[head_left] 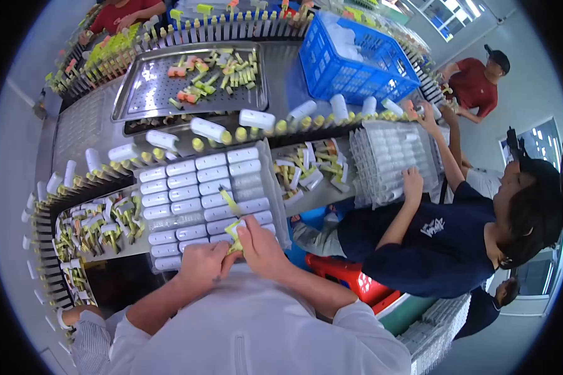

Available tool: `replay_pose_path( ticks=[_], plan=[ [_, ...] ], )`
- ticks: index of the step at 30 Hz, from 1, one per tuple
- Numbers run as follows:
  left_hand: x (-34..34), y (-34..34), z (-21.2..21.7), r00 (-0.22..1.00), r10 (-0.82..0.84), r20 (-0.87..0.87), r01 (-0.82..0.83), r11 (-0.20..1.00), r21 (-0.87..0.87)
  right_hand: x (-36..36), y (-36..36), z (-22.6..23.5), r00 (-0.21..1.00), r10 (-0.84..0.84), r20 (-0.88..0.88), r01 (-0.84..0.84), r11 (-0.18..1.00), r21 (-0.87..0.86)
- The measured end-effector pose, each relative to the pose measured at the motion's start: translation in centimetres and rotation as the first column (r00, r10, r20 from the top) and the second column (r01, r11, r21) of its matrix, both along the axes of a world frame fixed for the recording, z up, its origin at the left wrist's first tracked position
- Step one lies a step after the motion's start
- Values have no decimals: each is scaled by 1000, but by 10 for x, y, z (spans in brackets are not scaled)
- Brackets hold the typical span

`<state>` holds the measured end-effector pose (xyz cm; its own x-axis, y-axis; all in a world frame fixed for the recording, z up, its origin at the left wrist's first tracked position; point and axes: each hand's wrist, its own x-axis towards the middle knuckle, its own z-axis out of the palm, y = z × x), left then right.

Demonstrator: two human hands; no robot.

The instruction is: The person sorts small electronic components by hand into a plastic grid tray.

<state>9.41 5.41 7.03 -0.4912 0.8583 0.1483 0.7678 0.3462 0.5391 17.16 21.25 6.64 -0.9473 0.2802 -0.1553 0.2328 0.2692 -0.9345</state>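
Observation:
Near the middle, both hands are closed together over a clear plastic tray [276, 194]. My left hand [201, 262] and my right hand [261, 245] pinch a small yellow-green piece [233, 230] between their fingertips. A yellow-green strip [230, 201] with a dark tip sticks up just beyond it; whether the two are joined I cannot tell. Rows of white oblong cases [181, 168] fill much of the tray, and some of its slots show bare plastic. My fingers partly hide the held piece.
A curved line of pegs with white cases [207, 129] runs beyond the tray. Loose yellow-green pieces lie in a pile [100, 225] at left and on a metal tray [126, 94]. A blue crate [363, 75] stands far right. A co-worker [431, 237] reaches over stacked trays [391, 156] at right.

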Motion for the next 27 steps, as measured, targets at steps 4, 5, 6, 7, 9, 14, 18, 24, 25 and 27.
replay_pose_path(
  ticks=[4,5,6,7,9,14,18,24,25,27],
  plan=[
    [-8,33,0,990,-138,-2,138,990,25,14,16,-24,986,-161,-34,148,959,-240],
    [-7,39,4,983,-179,34,179,984,-8,17,20,-24,979,-204,9,183,852,-491],
    [-7,47,9,978,-208,-20,207,978,-25,24,32,-21,975,-115,191,222,579,-784],
    [-8,55,15,977,-211,-23,211,977,-29,24,42,-15,975,-118,187,221,576,-787],
    [-9,67,22,956,-291,-46,292,956,31,26,57,-11,979,49,200,179,273,-945],
    [6,69,4,946,-323,-39,322,946,-33,42,41,-32,972,-78,221,234,248,-940],
    [12,91,-4,897,-437,-70,437,899,-15,68,57,-48,975,-163,152,201,344,-917],
    [1,146,5,954,-276,-119,274,961,-31,106,89,-104,839,-543,37,436,631,-642],
    [-3,149,8,970,-218,-108,227,970,84,109,95,-112,720,-690,76,559,511,-654],
    [-11,143,10,983,-154,-100,165,980,112,112,108,-141,445,-885,135,739,277,-614]
  ],
)
